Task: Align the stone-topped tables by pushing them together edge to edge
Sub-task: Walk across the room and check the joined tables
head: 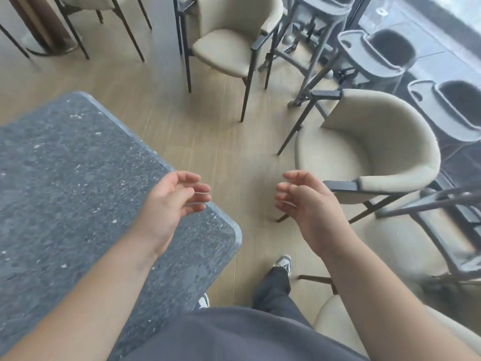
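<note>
A grey speckled stone-topped desk point(78, 178) fills the left side of the frame, its rounded near corner at the lower centre and its long edge running up to the upper left. Only this one desk shows; the one it should meet is out of view, so how far apart they stand cannot be told.

The left hand point(173, 201) hovers over the desk's right edge, palm turned inward, fingers loosely curled and holding nothing. Whether it touches the stone is unclear. The right hand point(302, 201) hangs in the air over the wooden floor point(208, 131), well apart from the desk, fingers likewise loosely curled and empty.

The slab looks thick and hard, so the desk is probably heavy and stiff, and should slide as one piece rather than flex. Its polished surface looks slick, so flat palms on top may slip. A better hold is likely both hands hooked over the rim near the corners, pushing low and square so it does not swing.

A beige armchair point(369, 152) stands near the right hand, another beige chair point(229, 43) sits at the upper centre, and dark high chairs point(377, 56) line the upper right.
</note>
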Action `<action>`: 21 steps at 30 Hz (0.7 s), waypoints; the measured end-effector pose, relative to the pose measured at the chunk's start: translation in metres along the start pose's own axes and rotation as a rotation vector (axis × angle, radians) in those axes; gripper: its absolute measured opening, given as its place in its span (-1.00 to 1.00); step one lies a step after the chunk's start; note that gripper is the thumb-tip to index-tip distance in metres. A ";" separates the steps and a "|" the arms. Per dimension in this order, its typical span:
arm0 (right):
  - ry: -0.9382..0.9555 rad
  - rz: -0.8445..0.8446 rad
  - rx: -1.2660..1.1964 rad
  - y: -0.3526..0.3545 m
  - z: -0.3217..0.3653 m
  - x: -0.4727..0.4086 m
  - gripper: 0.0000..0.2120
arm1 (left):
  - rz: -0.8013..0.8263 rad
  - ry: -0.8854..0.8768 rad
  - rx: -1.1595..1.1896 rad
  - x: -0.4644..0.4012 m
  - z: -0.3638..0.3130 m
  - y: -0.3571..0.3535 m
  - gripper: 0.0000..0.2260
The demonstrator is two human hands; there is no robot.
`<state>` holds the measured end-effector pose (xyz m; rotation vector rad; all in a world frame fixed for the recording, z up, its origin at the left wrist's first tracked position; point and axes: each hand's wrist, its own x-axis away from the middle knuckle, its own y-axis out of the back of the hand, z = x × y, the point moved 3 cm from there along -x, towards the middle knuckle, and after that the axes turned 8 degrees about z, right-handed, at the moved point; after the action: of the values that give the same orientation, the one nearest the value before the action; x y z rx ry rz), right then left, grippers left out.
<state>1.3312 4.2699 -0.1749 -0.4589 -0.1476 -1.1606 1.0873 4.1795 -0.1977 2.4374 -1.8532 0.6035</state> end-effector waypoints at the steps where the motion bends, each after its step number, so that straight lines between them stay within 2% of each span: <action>1: 0.015 0.003 0.009 0.014 0.008 -0.012 -0.71 | -0.007 -0.004 -0.010 -0.014 -0.002 -0.014 -0.81; 7: 0.023 0.038 0.067 0.108 0.055 -0.091 -0.67 | -0.097 -0.052 -0.050 -0.100 -0.014 -0.106 -0.77; 12: -0.014 0.100 0.119 0.152 0.105 -0.145 -0.65 | -0.147 -0.081 -0.065 -0.153 -0.039 -0.164 -0.76; 16: -0.011 0.161 0.130 0.152 0.134 -0.188 -0.66 | -0.189 -0.151 -0.098 -0.179 -0.057 -0.165 -0.76; 21: -0.047 0.273 0.219 0.126 0.150 -0.250 -0.67 | -0.314 -0.183 -0.044 -0.212 -0.068 -0.133 -0.75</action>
<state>1.3636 4.5855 -0.1605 -0.3016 -0.2430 -0.8551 1.1453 4.4314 -0.1735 2.7524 -1.4645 0.3266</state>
